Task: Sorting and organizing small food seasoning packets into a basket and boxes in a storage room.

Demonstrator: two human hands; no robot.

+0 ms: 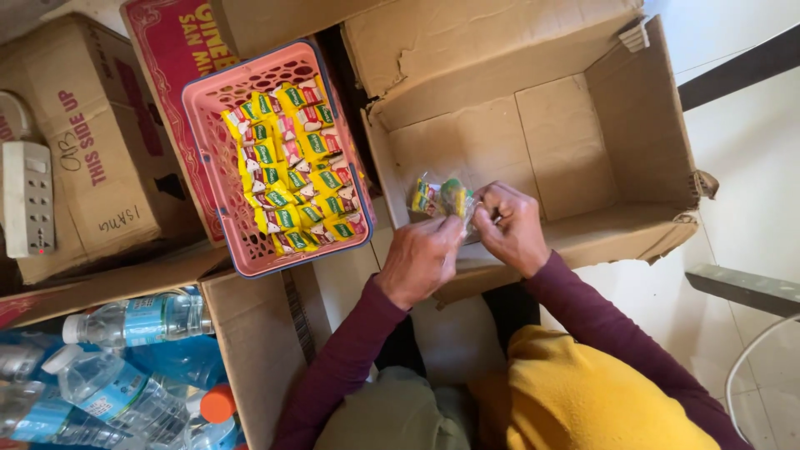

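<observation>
A small clear plastic bag of yellow and green sachets (442, 198) is being held by both hands over the front edge of a large open brown cardboard box (575, 142). The left hand (419, 260) is being kept closed on the bag's lower right side, fingertips pinching the plastic. The right hand (515, 227) is being clenched on the bag's right end, where the clear film is being gathered; exact finger placement is being hidden by the knuckles. Both hands are touching each other at the bag. Dark maroon long sleeves (350, 358) are being worn on both arms.

The bag is being held above the box's near flap, not inside the box.

Left of the box, a pink plastic mesh basket (218, 158) is being filled by rows of small yellow, green and red sachets (292, 171); it is being supported at a tilt by a red printed carton (171, 50) beneath it. Further left, a brown cardboard box with handwritten marks (100, 158) is being flanked by a white power strip (27, 198). At bottom left, clear plastic water bottles with blue labels (133, 321) are being kept lying together, one with an orange cap. A yellow cloth (583, 396) is being seen on the lap.
</observation>
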